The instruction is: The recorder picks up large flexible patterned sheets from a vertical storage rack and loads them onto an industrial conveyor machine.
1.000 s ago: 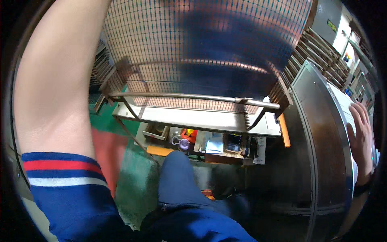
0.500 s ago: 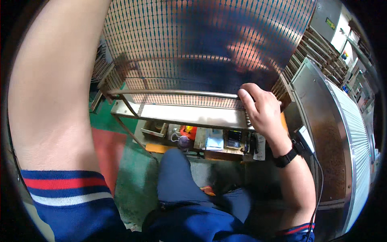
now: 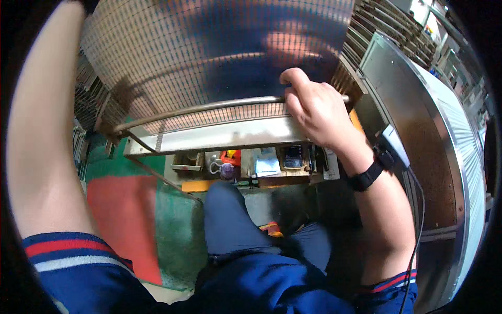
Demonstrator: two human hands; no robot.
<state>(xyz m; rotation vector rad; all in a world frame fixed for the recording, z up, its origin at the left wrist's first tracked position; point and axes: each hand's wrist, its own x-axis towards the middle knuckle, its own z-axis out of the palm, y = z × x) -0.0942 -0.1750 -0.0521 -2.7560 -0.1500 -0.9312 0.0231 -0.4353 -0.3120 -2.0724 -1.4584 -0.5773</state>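
My right hand [image 3: 318,111] is at the right end of a metal bar [image 3: 209,107], with its thumb bent on the near side. The index finger is raised and crooked in front of the sheet; the other fingertips are hidden behind the hand. A large shiny copper-coloured sheet [image 3: 157,57] with a grid of dark marks leans upright behind the bar. Below it runs a pale ledge [image 3: 219,137] on the frame. My left forearm [image 3: 44,131] reaches up along the left side, and its hand lies beyond the upper edge. A black strap [image 3: 367,180] circles my right wrist.
Under the ledge, a shelf holds a purple cup [image 3: 228,170], a light-blue cloth [image 3: 267,165], a dark phone-like device [image 3: 292,157] and a small box [image 3: 187,161]. A metal cabinet [image 3: 418,125] stands close on the right. Slatted racks [image 3: 384,31] rise behind it. The floor has a red patch [image 3: 123,225].
The view has shifted, so the bar and sheet sit further left and higher. My right hand stays at the bar's right end, its index finger now lifted. My left forearm has swung outward to the left.
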